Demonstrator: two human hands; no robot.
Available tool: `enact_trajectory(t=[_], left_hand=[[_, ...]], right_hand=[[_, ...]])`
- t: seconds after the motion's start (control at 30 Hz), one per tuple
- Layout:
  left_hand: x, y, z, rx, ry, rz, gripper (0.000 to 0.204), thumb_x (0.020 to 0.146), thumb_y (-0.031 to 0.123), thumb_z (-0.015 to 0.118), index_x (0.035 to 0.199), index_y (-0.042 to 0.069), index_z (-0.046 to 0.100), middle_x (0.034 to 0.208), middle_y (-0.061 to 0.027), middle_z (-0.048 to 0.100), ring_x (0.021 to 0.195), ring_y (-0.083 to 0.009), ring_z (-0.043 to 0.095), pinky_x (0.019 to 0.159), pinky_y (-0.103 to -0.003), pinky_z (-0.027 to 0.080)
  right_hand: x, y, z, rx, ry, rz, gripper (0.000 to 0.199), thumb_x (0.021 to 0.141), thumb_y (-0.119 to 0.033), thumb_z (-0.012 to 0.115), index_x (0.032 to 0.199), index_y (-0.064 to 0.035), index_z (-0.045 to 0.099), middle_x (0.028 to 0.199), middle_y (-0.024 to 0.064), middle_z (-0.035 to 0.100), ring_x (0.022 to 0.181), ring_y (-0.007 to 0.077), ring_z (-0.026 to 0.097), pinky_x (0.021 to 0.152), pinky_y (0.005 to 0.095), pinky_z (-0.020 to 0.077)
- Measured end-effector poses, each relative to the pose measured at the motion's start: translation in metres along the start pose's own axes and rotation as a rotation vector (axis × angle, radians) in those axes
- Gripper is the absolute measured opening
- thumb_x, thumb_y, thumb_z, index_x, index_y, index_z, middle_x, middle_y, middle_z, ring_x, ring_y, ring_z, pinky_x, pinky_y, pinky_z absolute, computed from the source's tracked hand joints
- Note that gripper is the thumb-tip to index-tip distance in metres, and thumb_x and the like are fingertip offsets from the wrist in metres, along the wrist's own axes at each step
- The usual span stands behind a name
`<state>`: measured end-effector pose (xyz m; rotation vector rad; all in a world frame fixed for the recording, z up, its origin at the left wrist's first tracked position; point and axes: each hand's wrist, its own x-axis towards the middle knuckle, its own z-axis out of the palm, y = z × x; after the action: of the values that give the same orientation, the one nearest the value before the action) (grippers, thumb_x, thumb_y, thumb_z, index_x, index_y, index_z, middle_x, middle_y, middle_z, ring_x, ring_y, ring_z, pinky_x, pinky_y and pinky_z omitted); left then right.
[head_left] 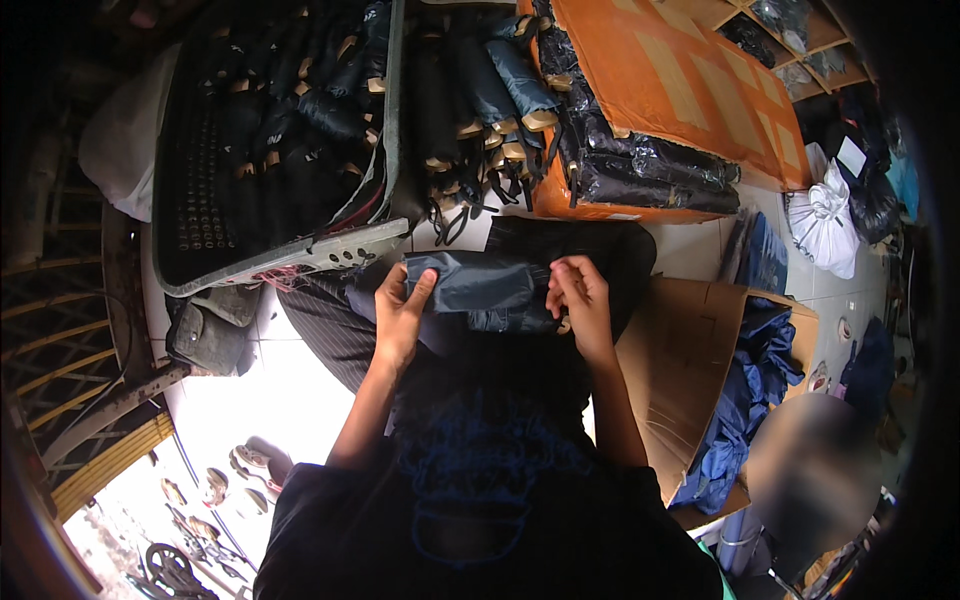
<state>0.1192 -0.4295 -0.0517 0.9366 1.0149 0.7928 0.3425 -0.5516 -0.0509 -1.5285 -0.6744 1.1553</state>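
Over my lap, my left hand [402, 305] pinches the left end of a dark grey fabric umbrella sleeve [485, 284], thumb on top. The sleeve lies flat and crosswise. At its right end my right hand [582, 298] has its fingers closed together, at the sleeve's edge; what they pinch there is too small to make out. Just below the sleeve, a folded dark umbrella [505, 319] lies on my lap, partly hidden, with a light-coloured end near my right hand.
A large dark plastic basket [365, 240] of folded umbrellas stands front left. More folded umbrellas [485, 85] lie beside it. An orange carton [680, 75] holds plastic-wrapped packs. At right, an open brown carton [680, 370] contains blue fabric [745, 400]. Sandals [250, 460] lie lower left.
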Motion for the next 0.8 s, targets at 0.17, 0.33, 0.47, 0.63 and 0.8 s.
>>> enact_trajectory(t=[0.17,0.33,0.47,0.63,0.8], left_hand=[[0.001,-0.003,-0.001,0.491,0.052,0.35,0.018,0.08,-0.004,0.067,0.089,0.0,0.053,0.078,-0.0053,0.059,0.073,-0.0106,0.055,0.067,-0.024,0.045],[0.005,-0.02,0.005,0.774,-0.133,0.447,0.025,0.071,-0.003,0.071,0.092,0.002,0.058,0.084,-0.0123,0.062,0.071,-0.0262,0.062,0.065,-0.035,0.049],[0.001,-0.053,0.008,0.646,-0.262,0.178,0.021,0.082,0.011,0.071,0.098,0.001,0.063,0.087,-0.0094,0.064,0.068,-0.0139,0.06,0.06,-0.027,0.046],[-0.002,-0.066,0.011,0.616,-0.379,0.174,0.022,0.082,0.012,0.071,0.099,0.0,0.065,0.089,-0.0084,0.065,0.07,-0.0139,0.062,0.062,-0.027,0.049],[0.0,-0.071,0.01,0.896,-0.452,0.406,0.027,0.077,0.022,0.075,0.096,0.005,0.067,0.093,-0.0078,0.065,0.084,-0.0237,0.063,0.074,-0.034,0.05]], right_hand=[[-0.003,0.016,0.02,-1.061,-0.178,-0.429,0.068,0.065,-0.033,0.081,0.123,-0.0094,0.054,0.109,0.011,0.058,0.109,0.0303,0.051,0.094,0.0418,0.0385],[0.001,0.045,0.034,-1.143,-0.239,-0.281,0.078,0.061,-0.031,0.082,0.129,-0.0086,0.05,0.114,0.0133,0.056,0.111,0.0306,0.049,0.096,0.0416,0.037],[0.001,0.027,0.012,-0.664,-0.178,-0.243,0.07,0.064,-0.021,0.08,0.126,-0.0062,0.051,0.115,0.0159,0.058,0.11,0.0345,0.054,0.095,0.0409,0.0429],[-0.018,0.01,-0.005,-0.302,-0.189,-0.154,0.071,0.068,-0.019,0.075,0.129,0.0027,0.046,0.105,0.0124,0.063,0.099,0.021,0.061,0.091,0.0323,0.0457],[-0.034,0.028,-0.013,0.26,-0.292,0.122,0.071,0.078,-0.04,0.065,0.131,0.002,0.043,0.098,0.015,0.062,0.083,0.0232,0.064,0.078,0.0336,0.0509]])
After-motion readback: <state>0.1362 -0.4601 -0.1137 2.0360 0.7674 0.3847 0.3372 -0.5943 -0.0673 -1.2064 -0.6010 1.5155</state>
